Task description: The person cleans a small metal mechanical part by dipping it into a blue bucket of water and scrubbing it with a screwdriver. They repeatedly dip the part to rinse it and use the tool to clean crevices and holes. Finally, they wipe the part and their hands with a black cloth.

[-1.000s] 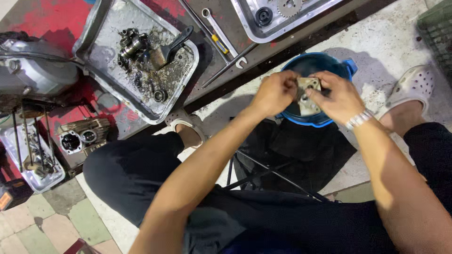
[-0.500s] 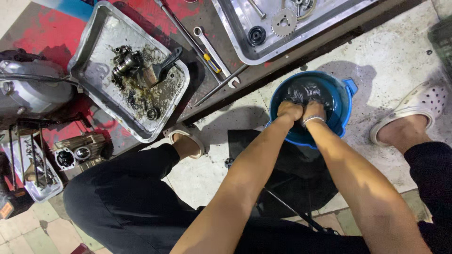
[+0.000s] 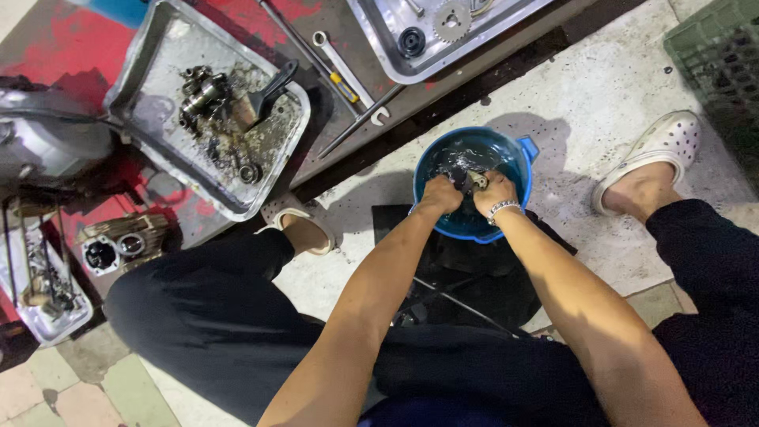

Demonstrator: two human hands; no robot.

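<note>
You are sitting low over a pale, stained concrete floor (image 3: 585, 119), knees spread, with both of your hands down inside a blue basin (image 3: 518, 162) that stands on the floor between your feet, its near rim over a black mat (image 3: 474, 269). Your left hand (image 3: 440, 194) and right hand (image 3: 494, 192) are close together, side by side, and both close around a small metal part (image 3: 477, 179) held just above the dark, glinting liquid in the basin; how tightly each grips cannot be told. A silver bracelet (image 3: 503, 209) circles your right wrist. Your feet are in pale clogs, one (image 3: 656, 154) well to the right of the basin and one (image 3: 294, 221) to its left at the edge of a dark board (image 3: 332, 32) that runs across the top of the scene, partly painted red. On that board a greasy metal tray (image 3: 158, 63) holds oily engine parts and a black brush (image 3: 265, 96); beside its right edge lie a spanner (image 3: 341, 69) and long rods. A cleaner steel tray (image 3: 387, 55) with a sprocket (image 3: 451, 19) sits at the board's top edge. Far left, a grey engine casing (image 3: 47, 142), a finned cylinder (image 3: 118, 245) and a small tray of bits (image 3: 43, 277) crowd the corner; a green crate (image 3: 715, 55) fills the top right.
</note>
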